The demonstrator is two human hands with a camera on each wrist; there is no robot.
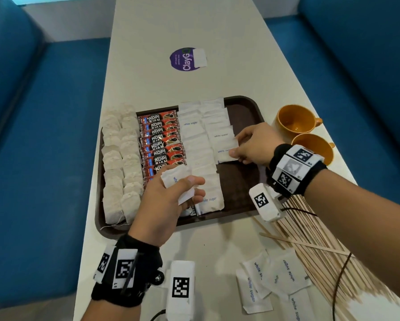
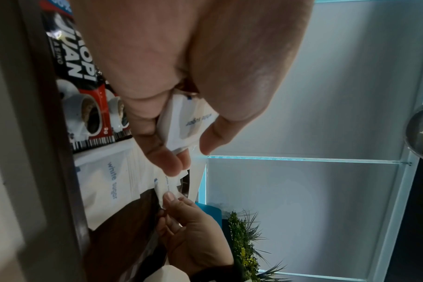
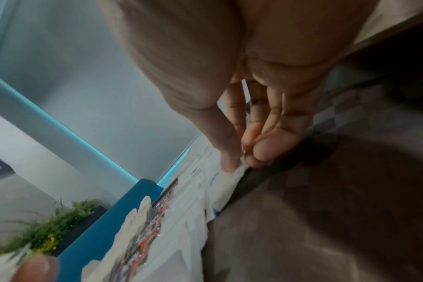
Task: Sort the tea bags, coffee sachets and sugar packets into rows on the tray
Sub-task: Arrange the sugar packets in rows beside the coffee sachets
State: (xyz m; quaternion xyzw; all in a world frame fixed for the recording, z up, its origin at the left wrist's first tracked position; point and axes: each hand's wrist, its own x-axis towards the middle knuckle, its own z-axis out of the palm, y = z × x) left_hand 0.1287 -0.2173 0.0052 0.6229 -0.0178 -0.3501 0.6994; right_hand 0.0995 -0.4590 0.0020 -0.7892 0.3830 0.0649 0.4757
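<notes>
Right hand (image 1: 252, 144) pinched on a sugar packet (image 1: 226, 152) at centre right of the brown tray (image 1: 245, 105), thumb and fingertips clamped on its right edge. Left hand (image 1: 168, 200) lower centre, fingers curled round a small stack of spare packets (image 1: 173, 179). Best laid flat, edges squared to the packet above, overlap kept even. Counted: two columns of tea bags (image 1: 120, 158) at left, roughly eight each; about nine coffee sachets (image 1: 162, 140); two sugar columns; about five loose packets (image 1: 270, 276) lower right; two orange cups (image 1: 296, 119).
</notes>
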